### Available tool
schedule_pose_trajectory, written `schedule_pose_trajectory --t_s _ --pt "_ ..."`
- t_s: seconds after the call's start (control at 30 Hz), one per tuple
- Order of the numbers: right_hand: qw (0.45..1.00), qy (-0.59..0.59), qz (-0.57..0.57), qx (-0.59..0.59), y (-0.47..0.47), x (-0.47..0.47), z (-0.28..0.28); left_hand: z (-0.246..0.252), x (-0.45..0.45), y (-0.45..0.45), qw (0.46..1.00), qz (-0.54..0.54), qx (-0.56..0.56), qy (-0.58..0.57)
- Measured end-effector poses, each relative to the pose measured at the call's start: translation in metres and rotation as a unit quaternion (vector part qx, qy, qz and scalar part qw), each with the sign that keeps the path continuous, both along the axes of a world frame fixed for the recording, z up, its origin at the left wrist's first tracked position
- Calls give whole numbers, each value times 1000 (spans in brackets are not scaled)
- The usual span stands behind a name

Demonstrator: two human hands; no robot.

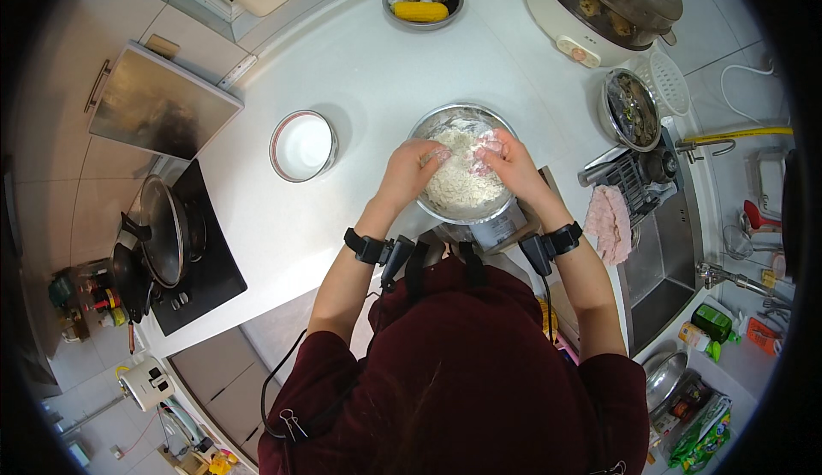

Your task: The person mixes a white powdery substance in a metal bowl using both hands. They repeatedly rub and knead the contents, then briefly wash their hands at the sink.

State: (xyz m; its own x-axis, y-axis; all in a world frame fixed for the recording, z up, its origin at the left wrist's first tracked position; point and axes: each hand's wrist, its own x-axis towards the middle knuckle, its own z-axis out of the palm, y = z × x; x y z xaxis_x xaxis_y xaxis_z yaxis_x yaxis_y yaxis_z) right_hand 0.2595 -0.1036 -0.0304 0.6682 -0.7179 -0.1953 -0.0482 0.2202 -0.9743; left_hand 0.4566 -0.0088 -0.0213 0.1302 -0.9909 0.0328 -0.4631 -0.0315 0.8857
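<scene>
Both hands are in a round metal mixing bowl [420, 127] at the counter's near edge. It holds crumbly, floury dough [463, 183] with loose white flour among it. My left hand [414, 165] reaches in over the left side, its fingers curled and dusted with flour. My right hand [510, 164] comes in from the right, with wet flour stuck to its fingertips. Whether either hand pinches some dough is not clear. A white enamel bowl [303, 146] with a red band inside its rim stands to the left of the mixing bowl.
A dish [454, 18] with yellow corn and dark food stands at the back. At right are an electric pot [559, 32], a covered metal bowl [609, 106], a pink cloth [609, 224] and the sink [658, 295]. A black cooktop [212, 282] with a lidded pan [166, 231] lies left.
</scene>
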Motion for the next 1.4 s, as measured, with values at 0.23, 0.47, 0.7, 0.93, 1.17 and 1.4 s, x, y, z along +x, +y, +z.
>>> schedule_pose_trajectory --t_s 0.23,0.47,0.7,0.93,1.17,1.4 --pt "1000 3 6 -2 9 12 -4 15 -19 -6 998 -8 -55 42" --pt "999 32 22 -26 12 19 -3 17 -18 -6 999 -6 -44 7" --pt "994 60 45 -75 6 19 0 18 -12 -6 998 -4 -59 -38" --pt "996 33 6 -80 -7 10 8 14 0 -6 997 61 -48 -3" --pt "993 96 33 -67 -15 6 12 11 2 -3 997 55 62 8" --pt "969 129 -20 -208 -10 9 4 5 3 -2 997 35 58 32"
